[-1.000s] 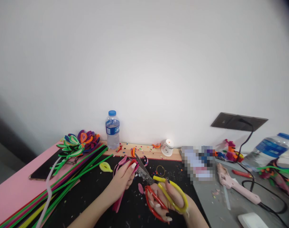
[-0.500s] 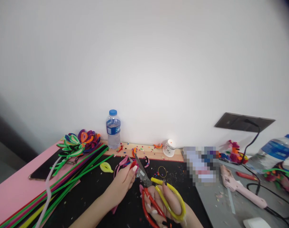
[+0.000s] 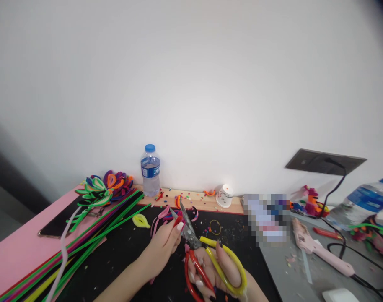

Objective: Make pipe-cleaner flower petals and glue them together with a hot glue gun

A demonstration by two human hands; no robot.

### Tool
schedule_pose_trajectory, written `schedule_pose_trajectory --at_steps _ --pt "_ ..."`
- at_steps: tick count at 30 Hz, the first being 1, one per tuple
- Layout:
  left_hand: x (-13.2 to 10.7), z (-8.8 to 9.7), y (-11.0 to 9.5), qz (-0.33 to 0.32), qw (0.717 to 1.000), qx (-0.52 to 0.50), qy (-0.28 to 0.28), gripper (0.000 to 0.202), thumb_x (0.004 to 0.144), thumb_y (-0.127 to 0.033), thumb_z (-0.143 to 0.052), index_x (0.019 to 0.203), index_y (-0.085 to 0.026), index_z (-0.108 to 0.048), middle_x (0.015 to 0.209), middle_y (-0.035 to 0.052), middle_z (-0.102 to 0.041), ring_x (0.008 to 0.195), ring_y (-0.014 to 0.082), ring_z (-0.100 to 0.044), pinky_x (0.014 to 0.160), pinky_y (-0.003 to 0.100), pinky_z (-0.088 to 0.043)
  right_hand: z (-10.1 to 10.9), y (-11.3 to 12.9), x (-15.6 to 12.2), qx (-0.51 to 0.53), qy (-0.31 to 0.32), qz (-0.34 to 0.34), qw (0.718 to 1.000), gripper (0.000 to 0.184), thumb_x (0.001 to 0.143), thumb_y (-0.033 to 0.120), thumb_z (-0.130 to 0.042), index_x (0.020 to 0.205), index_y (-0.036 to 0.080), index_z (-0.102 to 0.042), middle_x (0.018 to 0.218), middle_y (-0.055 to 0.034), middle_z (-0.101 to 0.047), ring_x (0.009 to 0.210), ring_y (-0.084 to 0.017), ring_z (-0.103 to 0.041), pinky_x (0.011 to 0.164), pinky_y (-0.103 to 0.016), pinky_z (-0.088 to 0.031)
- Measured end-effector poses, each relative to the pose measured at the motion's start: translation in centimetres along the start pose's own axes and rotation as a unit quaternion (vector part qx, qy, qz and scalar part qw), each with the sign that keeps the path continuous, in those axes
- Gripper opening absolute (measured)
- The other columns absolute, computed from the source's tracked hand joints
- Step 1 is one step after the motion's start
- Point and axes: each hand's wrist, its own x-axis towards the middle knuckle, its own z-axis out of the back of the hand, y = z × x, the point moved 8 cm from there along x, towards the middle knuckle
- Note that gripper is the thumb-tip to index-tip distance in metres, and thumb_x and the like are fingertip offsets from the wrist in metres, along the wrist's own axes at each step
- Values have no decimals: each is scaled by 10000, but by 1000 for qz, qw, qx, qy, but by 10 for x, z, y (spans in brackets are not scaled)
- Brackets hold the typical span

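Note:
My right hand (image 3: pixel 218 268) is wrapped round the yellow and red handles of a pair of scissors (image 3: pixel 207 256). The steel blades (image 3: pixel 185 226) point up and left and stand slightly apart. My left hand (image 3: pixel 164 243) pinches a red pipe cleaner piece (image 3: pixel 177 220) right at the blade tips, with a pink pipe cleaner strand (image 3: pixel 156 222) trailing beneath the fingers. Both hands hover over a black mat (image 3: pixel 125 260) littered with small cut bits.
Long green, pink and purple pipe cleaners (image 3: pixel 84 243) lie at left, with looped petal shapes (image 3: pixel 106 186) behind them. A water bottle (image 3: pixel 150 171) and a white cup (image 3: pixel 224 196) stand by the wall. A pink glue gun (image 3: pixel 317 247) and another bottle (image 3: pixel 361 203) lie at right.
The scissors and my right hand have shifted slightly left and down, and the handles have come closer together. My left hand stays at the blade tips with the red piece.

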Motion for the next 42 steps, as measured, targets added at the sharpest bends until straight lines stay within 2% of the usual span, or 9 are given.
schedule_pose_trajectory --at_steps 4,7,11,15,18,22,26,33,42 --pt "-1 -1 1 -4 1000 5 0 436 842 -612 -338 686 -206 -367 558 -96 -230 458 71 -173 406 206 -145 6 -2 3 55 -38 7 998 657 729 744 -430 778 101 -552 560 29 -487 284 -16 -358 290 -138 -251" --pt "-1 -3 2 6 1000 12 1 444 839 -617 -336 678 -204 -368 552 -95 -249 453 69 -184 408 207 -148 13 -11 1 53 -74 -22 996 579 726 680 -515 762 105 -575 545 32 -488 305 -34 -388 298 -151 -309" --pt "-1 -6 0 23 1000 14 14 456 824 -634 -346 679 -202 -372 551 -97 -262 455 69 -187 415 206 -159 20 -11 -3 30 -129 -31 991 515 745 600 -546 733 87 -593 547 -1 -519 386 -67 -462 358 -170 -372" --pt "-3 -10 -2 24 999 28 30 432 844 -607 -337 693 -205 -367 553 -98 -246 468 76 -211 431 208 -174 18 -10 -3 11 -147 -58 987 574 705 662 -541 638 93 -574 468 15 -485 356 -69 -455 335 -166 -353" --pt "-4 -10 -2 22 997 62 28 422 865 -588 -302 726 -201 -394 564 -91 -247 480 85 -217 436 213 -177 20 -5 -4 -17 -170 -45 984 550 724 630 -555 589 96 -563 432 10 -494 342 -74 -464 314 -159 -335" --pt "-8 -7 -18 -13 987 161 18 410 887 -547 -276 735 -199 -430 600 -61 -334 537 113 -313 483 222 -269 16 1 -5 -45 -175 -30 983 515 734 582 -584 574 93 -557 441 4 -519 335 -66 -473 327 -156 -348" --pt "-9 -5 -34 -47 971 235 15 388 898 -492 -283 714 -197 -457 630 -37 -410 588 135 -363 545 238 -321 14 -3 -4 -53 -173 -53 982 519 706 591 -606 576 91 -548 460 6 -525 314 -38 -428 309 -140 -298" --pt "-7 -6 -31 -60 974 214 32 356 915 -438 -296 655 -208 -372 577 -64 -339 525 113 -321 507 234 -277 13 -11 -2 -35 -161 -66 984 524 660 606 -630 561 100 -536 423 22 -508 278 -25 -383 267 -129 -248" --pt "-7 -4 -16 1 995 84 56 408 857 -563 -361 664 -203 -364 572 -85 -280 481 82 -223 439 215 -185 15 -13 0 -22 -164 -21 986 532 691 603 -611 553 94 -542 437 -1 -517 323 -58 -464 290 -136 -311"
